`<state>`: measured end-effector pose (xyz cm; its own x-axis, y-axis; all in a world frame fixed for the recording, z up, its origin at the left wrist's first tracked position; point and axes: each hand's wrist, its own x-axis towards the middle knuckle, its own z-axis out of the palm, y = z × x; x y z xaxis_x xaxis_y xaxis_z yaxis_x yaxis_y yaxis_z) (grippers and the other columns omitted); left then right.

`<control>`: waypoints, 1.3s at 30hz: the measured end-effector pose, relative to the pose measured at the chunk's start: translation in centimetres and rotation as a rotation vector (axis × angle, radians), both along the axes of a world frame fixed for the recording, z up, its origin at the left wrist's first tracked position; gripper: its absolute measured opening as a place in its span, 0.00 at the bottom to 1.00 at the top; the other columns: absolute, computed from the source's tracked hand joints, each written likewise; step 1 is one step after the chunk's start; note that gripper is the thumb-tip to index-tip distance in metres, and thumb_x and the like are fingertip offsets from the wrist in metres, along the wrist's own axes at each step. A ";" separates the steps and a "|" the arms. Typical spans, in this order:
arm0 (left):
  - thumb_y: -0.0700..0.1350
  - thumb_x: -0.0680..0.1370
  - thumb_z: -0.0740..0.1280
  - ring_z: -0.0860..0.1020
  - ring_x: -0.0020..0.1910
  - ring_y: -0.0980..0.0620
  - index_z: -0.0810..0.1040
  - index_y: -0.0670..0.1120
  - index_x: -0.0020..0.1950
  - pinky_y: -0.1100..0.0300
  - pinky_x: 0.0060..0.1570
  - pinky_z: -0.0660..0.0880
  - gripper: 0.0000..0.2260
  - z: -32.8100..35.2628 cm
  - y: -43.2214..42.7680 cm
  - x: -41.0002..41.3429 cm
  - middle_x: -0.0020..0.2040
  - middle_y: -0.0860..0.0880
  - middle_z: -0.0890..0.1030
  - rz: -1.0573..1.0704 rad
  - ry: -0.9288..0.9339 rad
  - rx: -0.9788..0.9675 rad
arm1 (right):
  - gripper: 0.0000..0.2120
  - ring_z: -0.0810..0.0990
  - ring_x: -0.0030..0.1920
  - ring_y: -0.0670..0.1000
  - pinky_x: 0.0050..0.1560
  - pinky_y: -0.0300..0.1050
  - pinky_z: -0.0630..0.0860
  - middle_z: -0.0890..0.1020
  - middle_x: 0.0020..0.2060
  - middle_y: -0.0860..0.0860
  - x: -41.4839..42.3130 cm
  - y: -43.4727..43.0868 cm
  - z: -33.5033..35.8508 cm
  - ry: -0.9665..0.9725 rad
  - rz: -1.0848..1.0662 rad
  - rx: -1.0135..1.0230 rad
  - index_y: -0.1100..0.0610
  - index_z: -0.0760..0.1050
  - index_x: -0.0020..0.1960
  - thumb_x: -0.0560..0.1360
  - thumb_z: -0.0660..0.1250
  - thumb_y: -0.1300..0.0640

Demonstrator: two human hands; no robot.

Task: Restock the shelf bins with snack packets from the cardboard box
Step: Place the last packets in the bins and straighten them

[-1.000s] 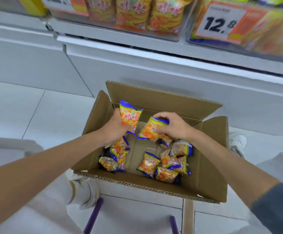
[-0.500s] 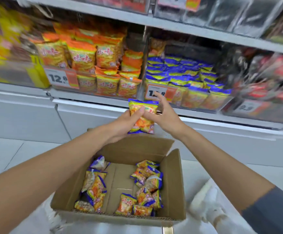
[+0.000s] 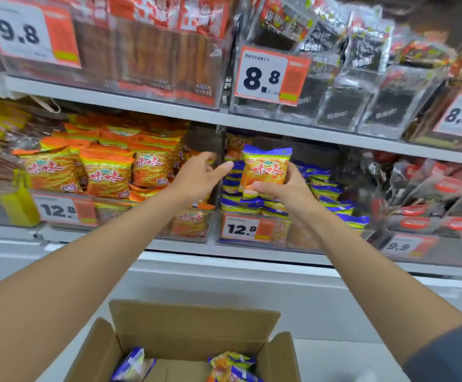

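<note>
Lifted clear of the cardboard box (image 3: 194, 323) (more packets (image 3: 232, 365) lie inside), the snack packet (image 3: 265, 169) now sits pinched in the right hand (image 3: 284, 197), upright for slotting. The left hand (image 3: 196, 179) has let go, fingers loose, before the blue-packet bin (image 3: 295, 235) behind.

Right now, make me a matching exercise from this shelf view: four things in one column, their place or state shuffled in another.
1 left hand
2 right hand
3 cardboard box
4 9.8 price tag

A upper shelf, far left
B grips a blue-topped packet
C holds nothing
D bottom of view, flaps open

Pairs: 1-C, 2-B, 3-D, 4-A.
</note>
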<state>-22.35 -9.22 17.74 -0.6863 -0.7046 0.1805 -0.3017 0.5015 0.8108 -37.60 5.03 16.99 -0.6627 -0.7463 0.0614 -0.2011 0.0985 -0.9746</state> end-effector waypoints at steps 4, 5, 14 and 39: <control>0.56 0.79 0.65 0.75 0.51 0.50 0.65 0.46 0.75 0.63 0.45 0.70 0.28 -1.6 -2.2 -1.5 0.53 0.42 0.77 -0.116 -0.017 0.074 | 0.33 0.82 0.49 0.49 0.42 0.37 0.75 0.82 0.52 0.51 -3.5 -5.7 0.1 0.022 -0.081 -0.013 0.57 0.69 0.65 0.64 0.79 0.61; 0.56 0.79 0.65 0.76 0.51 0.49 0.65 0.47 0.75 0.62 0.45 0.70 0.27 -2.2 -2.5 -1.8 0.53 0.41 0.77 -0.121 0.008 0.075 | 0.31 0.82 0.48 0.49 0.39 0.37 0.75 0.83 0.51 0.52 -4.2 -7.3 0.2 0.023 -0.088 -0.002 0.58 0.71 0.64 0.64 0.79 0.61; 0.57 0.78 0.64 0.73 0.38 0.58 0.67 0.51 0.73 0.61 0.43 0.69 0.25 -3.5 -3.2 -2.0 0.40 0.53 0.72 -0.138 0.128 0.081 | 0.12 0.78 0.53 0.45 0.54 0.40 0.69 0.80 0.49 0.43 -6.6 -12.7 -1.7 0.133 0.016 0.144 0.48 0.75 0.53 0.72 0.73 0.51; 0.56 0.78 0.64 0.76 0.40 0.58 0.67 0.49 0.73 0.67 0.42 0.67 0.25 -3.7 -3.0 -2.0 0.44 0.46 0.76 -0.137 0.197 0.086 | 0.25 0.70 0.67 0.55 0.59 0.41 0.69 0.67 0.70 0.52 -6.0 -11.6 -2.2 0.688 -0.179 0.115 0.48 0.67 0.69 0.75 0.70 0.48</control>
<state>-24.33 -12.24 14.02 -0.7344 -0.6257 0.2632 -0.0676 0.4533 0.8888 -43.58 -6.60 14.74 -0.6145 -0.6567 0.4371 -0.7374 0.2813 -0.6141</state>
